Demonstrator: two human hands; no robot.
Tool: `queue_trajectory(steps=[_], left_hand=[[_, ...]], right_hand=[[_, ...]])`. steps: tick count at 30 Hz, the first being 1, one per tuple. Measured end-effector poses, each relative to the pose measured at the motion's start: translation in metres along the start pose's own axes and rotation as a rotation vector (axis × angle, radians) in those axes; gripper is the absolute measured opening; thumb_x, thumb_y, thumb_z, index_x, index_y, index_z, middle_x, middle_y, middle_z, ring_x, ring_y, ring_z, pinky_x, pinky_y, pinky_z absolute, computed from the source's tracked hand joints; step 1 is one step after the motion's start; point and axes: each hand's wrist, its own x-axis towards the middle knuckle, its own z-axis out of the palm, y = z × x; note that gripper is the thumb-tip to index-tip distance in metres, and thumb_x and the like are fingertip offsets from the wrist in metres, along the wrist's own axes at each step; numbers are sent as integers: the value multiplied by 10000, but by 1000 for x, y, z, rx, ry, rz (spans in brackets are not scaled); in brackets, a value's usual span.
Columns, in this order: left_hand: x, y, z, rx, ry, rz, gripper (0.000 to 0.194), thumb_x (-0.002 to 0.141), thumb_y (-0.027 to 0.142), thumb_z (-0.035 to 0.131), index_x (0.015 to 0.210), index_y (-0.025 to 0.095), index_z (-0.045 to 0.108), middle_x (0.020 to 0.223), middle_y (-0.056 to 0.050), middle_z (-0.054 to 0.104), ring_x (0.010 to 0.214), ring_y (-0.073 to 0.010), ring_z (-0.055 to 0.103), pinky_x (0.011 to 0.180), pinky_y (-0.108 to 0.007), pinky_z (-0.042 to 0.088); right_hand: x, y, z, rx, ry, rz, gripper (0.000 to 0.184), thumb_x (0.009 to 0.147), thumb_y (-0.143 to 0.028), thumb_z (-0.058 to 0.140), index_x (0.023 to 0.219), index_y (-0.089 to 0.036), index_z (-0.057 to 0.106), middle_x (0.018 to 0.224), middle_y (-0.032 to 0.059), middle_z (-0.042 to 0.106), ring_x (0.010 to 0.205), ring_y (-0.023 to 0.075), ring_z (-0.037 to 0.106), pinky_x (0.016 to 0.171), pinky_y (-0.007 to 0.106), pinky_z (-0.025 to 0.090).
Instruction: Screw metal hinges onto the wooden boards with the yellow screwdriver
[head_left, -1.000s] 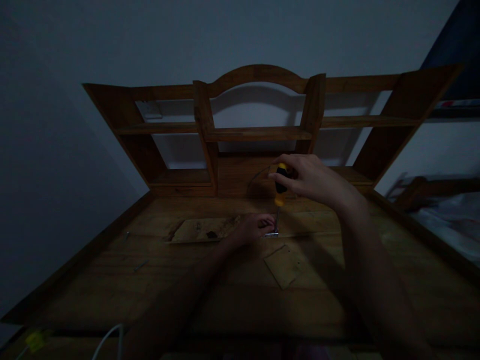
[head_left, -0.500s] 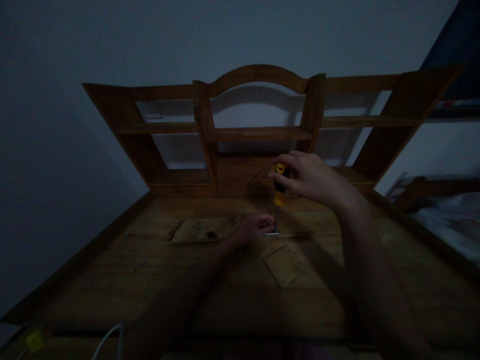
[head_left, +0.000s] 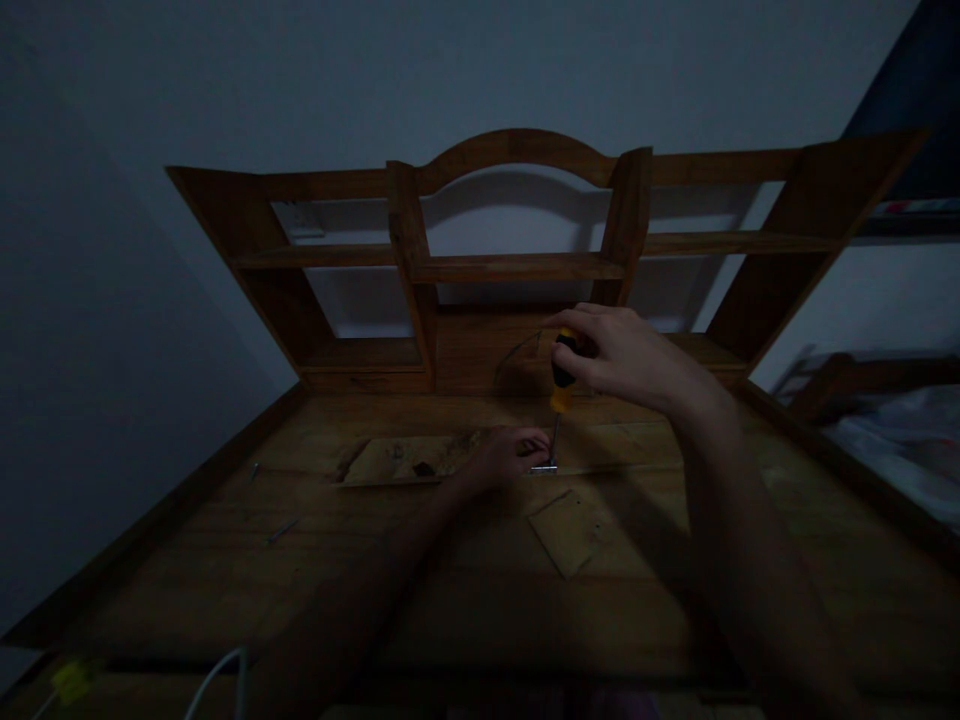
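My right hand [head_left: 619, 358] is closed round the black and yellow handle of a screwdriver [head_left: 561, 378], held upright with its thin shaft pointing down. The tip meets a small metal bracket [head_left: 544, 467] lying on the wooden desk top [head_left: 450, 570]. My left hand [head_left: 510, 453] rests on the desk just left of the bracket, fingers curled and pinched at it beside the shaft. A long flat wooden strip [head_left: 409, 460] lies under and to the left of my left hand. The room is dim.
A wooden hutch [head_left: 517, 260] with shelves and an arched top stands at the back of the desk against a white wall. A small square wooden piece [head_left: 570, 532] lies in front of the bracket. Loose screws [head_left: 281, 530] lie at left. A white cable [head_left: 217, 680] shows at the bottom left.
My right hand has turned slightly on the screwdriver handle, showing more black than yellow. The left hand and the bracket stay where they were.
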Motion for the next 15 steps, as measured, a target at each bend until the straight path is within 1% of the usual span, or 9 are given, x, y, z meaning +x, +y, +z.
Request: queue_trajectory(steps=[2,3,6,8,10,13,15], left_hand=[[0,0,0,0,2,1,121,863,241,664,909,150,730,881,-61,757,812,-168,692,780,-271,528],[1,0,1,-4,0,4,122,863,243,663,909,152,730,883,-60,758,815,-168,692,783,-272,528],[1,-1,1,-14,-7,7,124,865,242,659,912,151,730,888,-60,760,822,-166,694,786,-268,526],[1,-1,1,-3,-3,5,120,862,236,661,909,151,731,879,-57,760,814,-163,692,777,-261,522],[1,-2,1,6,-1,6,115,859,232,663,905,149,729,876,-56,758,812,-160,688,775,-258,520],[1,-4,1,-13,-10,14,123,862,233,661,912,142,726,887,-64,755,818,-160,687,782,-260,523],[1,-5,1,-31,-13,16,131,864,235,659,922,138,726,903,-71,755,831,-162,690,790,-263,526]], right_hand=[[-1,-1,-1,36,-6,-16,346,908,-272,523,1208,-168,662,1089,84,707,943,234,652,831,336,461],[-1,-2,-1,46,-7,-21,349,908,-265,525,1216,-169,657,1080,80,711,932,231,655,823,332,464],[-1,0,0,38,2,-21,327,949,-352,525,1185,-172,664,1047,89,716,940,242,661,835,343,469],[0,2,2,13,2,-9,365,965,-437,515,1158,-173,676,1051,103,713,969,260,662,858,361,471],[1,2,2,2,4,5,404,963,-465,509,1175,-167,681,1082,112,709,996,271,661,887,376,472],[0,1,0,18,14,5,415,941,-368,521,1255,-138,662,1189,121,692,1063,275,649,944,379,460],[-1,-1,-2,36,11,2,425,915,-291,529,1284,-118,649,1209,121,694,1053,266,655,943,368,462]])
